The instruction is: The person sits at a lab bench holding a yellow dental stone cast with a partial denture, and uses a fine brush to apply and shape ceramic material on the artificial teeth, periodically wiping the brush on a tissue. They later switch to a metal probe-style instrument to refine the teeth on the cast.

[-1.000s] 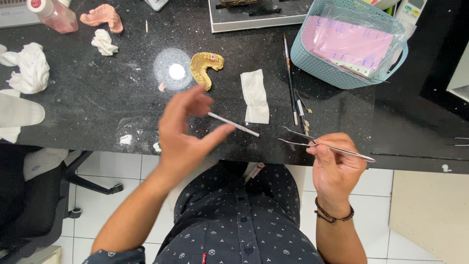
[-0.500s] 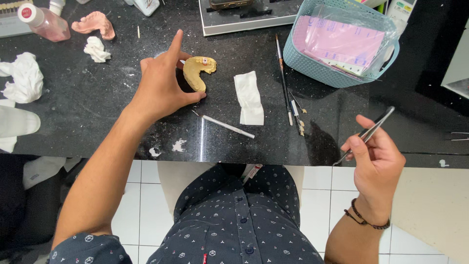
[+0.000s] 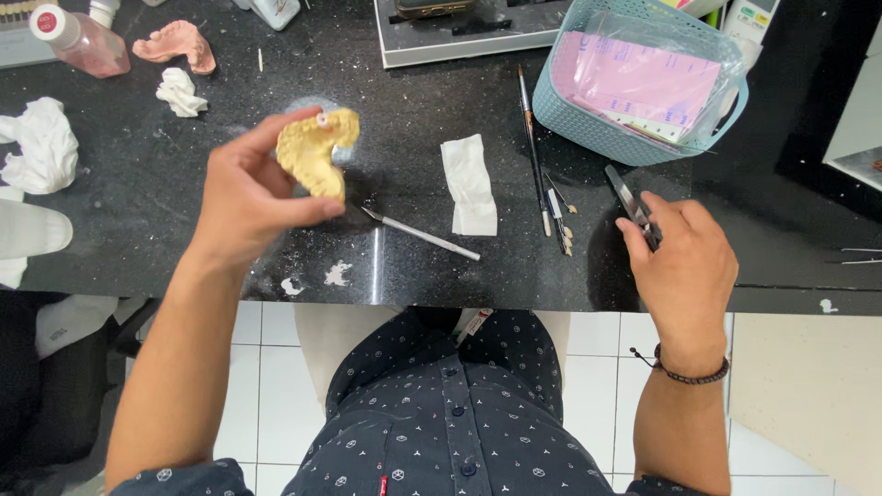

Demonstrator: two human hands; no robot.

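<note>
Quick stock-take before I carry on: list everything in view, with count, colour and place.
Dental cast: one, yellow, held above the bench in the left hand.
Pink denture: one, far left of bench.
Bottle: one, pink liquid, top left.
Crumpled tissues: two, white, left side.
Folded tissue: one, white, centre.
Thin metal tool: one, silver, lying beside the folded tissue.
Brush: one, dark, right of the folded tissue.
Basket: one, teal, holding pink sheets, top right.
Tweezers: one, metal, in the right hand.
Left hand: gripping the cast.
Right hand: holding the tweezers.
</note>
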